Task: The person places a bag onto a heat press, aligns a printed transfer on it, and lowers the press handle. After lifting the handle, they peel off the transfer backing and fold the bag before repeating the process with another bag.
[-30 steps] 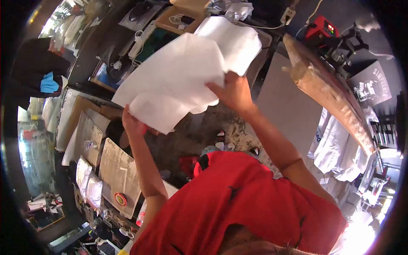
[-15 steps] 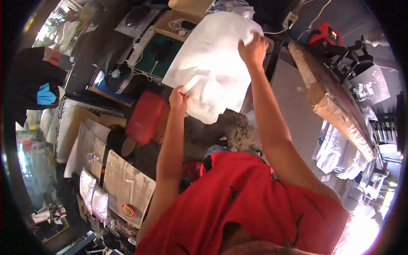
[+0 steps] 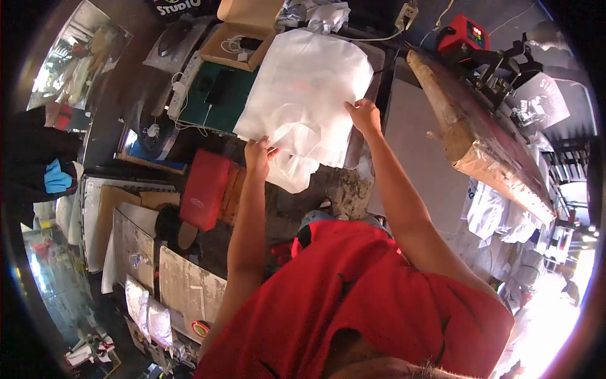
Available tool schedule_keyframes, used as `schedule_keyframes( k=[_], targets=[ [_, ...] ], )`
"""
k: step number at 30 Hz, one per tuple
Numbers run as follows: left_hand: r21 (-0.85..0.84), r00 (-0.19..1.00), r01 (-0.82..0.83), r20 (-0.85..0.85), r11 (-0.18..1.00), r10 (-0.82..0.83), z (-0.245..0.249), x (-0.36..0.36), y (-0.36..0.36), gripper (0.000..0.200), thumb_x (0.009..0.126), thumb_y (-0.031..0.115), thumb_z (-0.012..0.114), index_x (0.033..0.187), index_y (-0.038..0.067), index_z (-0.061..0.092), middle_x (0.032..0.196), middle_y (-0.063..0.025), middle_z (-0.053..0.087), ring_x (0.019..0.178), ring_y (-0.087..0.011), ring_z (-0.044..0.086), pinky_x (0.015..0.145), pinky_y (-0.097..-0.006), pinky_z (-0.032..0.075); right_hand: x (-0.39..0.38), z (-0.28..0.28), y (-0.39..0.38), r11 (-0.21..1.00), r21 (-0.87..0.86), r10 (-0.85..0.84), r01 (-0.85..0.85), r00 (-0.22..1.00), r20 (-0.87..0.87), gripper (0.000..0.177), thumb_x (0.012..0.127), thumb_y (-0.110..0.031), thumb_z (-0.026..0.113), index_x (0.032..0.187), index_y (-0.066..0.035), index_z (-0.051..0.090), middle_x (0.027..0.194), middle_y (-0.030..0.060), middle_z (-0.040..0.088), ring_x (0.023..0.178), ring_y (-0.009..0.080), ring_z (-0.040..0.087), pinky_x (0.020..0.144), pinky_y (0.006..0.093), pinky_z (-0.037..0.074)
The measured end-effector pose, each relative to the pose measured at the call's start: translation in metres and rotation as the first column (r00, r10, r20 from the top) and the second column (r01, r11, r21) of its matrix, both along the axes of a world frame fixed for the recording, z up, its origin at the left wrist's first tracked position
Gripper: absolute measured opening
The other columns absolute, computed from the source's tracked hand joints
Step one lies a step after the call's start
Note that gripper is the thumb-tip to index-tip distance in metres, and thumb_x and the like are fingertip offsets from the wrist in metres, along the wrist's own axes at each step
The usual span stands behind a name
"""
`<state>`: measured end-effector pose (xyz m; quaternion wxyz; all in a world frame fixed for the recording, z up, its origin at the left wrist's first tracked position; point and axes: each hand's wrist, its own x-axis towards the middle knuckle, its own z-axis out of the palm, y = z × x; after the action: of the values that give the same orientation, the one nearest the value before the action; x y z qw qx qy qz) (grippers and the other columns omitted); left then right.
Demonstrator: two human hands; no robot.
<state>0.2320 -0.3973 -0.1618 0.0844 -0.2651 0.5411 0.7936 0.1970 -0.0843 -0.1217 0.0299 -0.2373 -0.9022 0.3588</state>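
Left hand (image 3: 257,156) pinching its lower-left edge and right hand (image 3: 365,118) at its right edge, grip unclear, the white sheet (image 3: 306,79) at upper centre could crease if tugged unevenly.

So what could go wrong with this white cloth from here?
The white cloth could crease, since it looks rumpled near the left hand. Its lower part hangs over the edge, so it might slide if both hands let go, the right hand included. It also lies close to the open cardboard box, so a sideways pull might nudge that.
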Motion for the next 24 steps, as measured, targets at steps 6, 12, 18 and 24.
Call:
schedule_keyframes(
  k=[6, 12, 18, 24],
  targets=[
    [-0.229, 0.992, 0.121, 0.002, 0.966, -0.124, -0.006, -0.004, -0.014, 0.023, 0.095, 0.012, 0.062, 0.105, -0.006, 0.053, 0.089, -0.0164, 0.066, 0.064, -0.0248, 0.068, 0.058, -0.0364, 0.06, -0.009, 0.003, -0.011, 0.995, -0.05, -0.088, 0.082, 0.989, -0.118, 0.063, 0.082, -0.046, 0.077, 0.119, 0.003, 0.06, 0.1, 0.0227, 0.073, 0.098, 0.0343, 0.071, 0.085, 0.0418, 0.055],
    [-0.294, 0.959, 0.284, 0.1, 0.913, -0.266, -0.022, -0.016, -0.04, 0.031, 0.092, 0.019, 0.071, 0.102, -0.006, 0.055, 0.08, -0.0133, 0.065, 0.051, -0.0213, 0.063, 0.047, -0.0317, 0.053, -0.016, 0.005, -0.013, 0.995, -0.043, -0.099, 0.095, 0.99, -0.105, 0.046, 0.083, -0.033, 0.077, 0.107, 0.001, 0.058, 0.091, 0.0208, 0.072, 0.094, 0.0394, 0.07, 0.084, 0.0452, 0.055],
    [-0.823, 0.831, -0.517, -0.548, 0.237, -0.093, 0.007, -0.015, -0.037, 0.036, 0.084, 0.026, 0.08, 0.102, 0.003, 0.061, 0.1, -0.0112, 0.065, 0.094, -0.0274, 0.065, 0.079, -0.0405, 0.052, -0.017, -0.009, -0.009, 0.992, 0.083, -0.066, 0.092, 0.959, -0.274, 0.021, 0.086, -0.019, 0.069, 0.084, -0.001, 0.06, 0.088, 0.0216, 0.069, 0.085, 0.0393, 0.068, 0.077, 0.048, 0.055],
    [-0.982, 0.815, 0.187, 0.164, -0.015, -0.556, 0.02, -0.034, 0.012, 0.044, 0.082, 0.031, 0.074, 0.114, 0.004, 0.061, 0.117, -0.0188, 0.064, 0.114, -0.0385, 0.059, 0.094, -0.0522, 0.045, -0.015, 0.0, -0.018, 0.971, 0.23, 0.01, 0.058, 0.958, -0.287, 0.018, 0.092, -0.019, 0.059, 0.091, -0.001, 0.06, 0.097, 0.023, 0.067, 0.087, 0.0427, 0.067, 0.076, 0.0507, 0.054]
  ],
)
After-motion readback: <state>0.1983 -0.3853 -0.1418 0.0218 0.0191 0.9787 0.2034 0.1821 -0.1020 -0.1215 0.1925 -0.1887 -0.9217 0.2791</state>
